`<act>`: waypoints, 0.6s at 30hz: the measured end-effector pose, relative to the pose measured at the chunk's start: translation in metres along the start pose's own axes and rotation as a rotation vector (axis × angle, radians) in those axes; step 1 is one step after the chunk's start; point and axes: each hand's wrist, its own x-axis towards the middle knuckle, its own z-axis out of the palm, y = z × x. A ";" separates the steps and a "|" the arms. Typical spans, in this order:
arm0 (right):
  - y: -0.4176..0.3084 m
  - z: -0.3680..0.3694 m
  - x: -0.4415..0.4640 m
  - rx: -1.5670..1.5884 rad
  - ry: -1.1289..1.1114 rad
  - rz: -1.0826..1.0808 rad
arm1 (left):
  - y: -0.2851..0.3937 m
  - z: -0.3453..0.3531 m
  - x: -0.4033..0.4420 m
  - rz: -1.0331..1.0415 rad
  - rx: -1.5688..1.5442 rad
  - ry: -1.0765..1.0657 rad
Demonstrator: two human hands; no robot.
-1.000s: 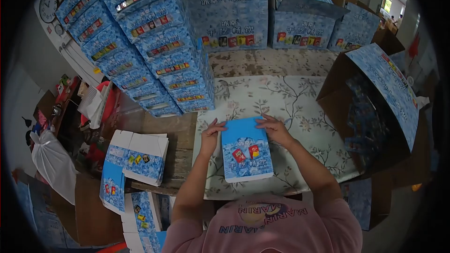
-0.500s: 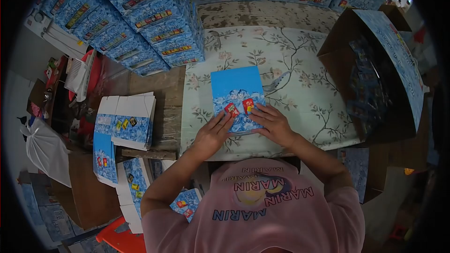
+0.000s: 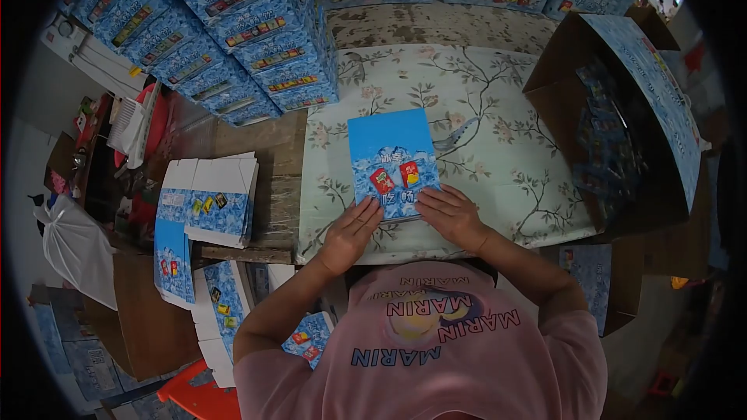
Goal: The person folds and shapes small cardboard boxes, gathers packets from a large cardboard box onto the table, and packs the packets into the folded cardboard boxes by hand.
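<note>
A blue printed carton with an ice pattern and two red packs on it lies on the flowered tablecloth in front of me. My left hand rests at its near left corner, fingers stretched out over the edge. At the near right corner lies my right hand, its fingers also extended and flat on the printed face. Neither hand is wrapped around the carton. Both thumbs are hard to make out.
Stacked printed boxes rise at the back left. To the right, an open cardboard box on its side holds many small packets. Flattened cartons lie at the left table edge, and an orange stool stands below.
Both hands have slid slightly back toward me along the carton, uncovering more of the red packs. The carton itself has hardly moved.
</note>
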 end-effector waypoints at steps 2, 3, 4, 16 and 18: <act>-0.002 -0.009 0.001 0.156 -0.009 0.110 | -0.001 -0.001 -0.001 0.014 0.008 -0.023; -0.002 -0.012 0.003 0.308 -0.016 0.218 | 0.002 -0.003 -0.001 -0.086 -0.116 0.006; -0.002 -0.007 0.001 0.301 -0.006 0.201 | 0.004 -0.004 -0.001 -0.183 -0.235 0.041; -0.023 -0.052 0.101 1.313 0.507 0.759 | 0.027 -0.057 0.067 -0.678 -1.308 0.380; -0.025 -0.092 0.149 1.347 0.584 0.583 | 0.022 -0.098 0.099 -0.225 -0.974 0.475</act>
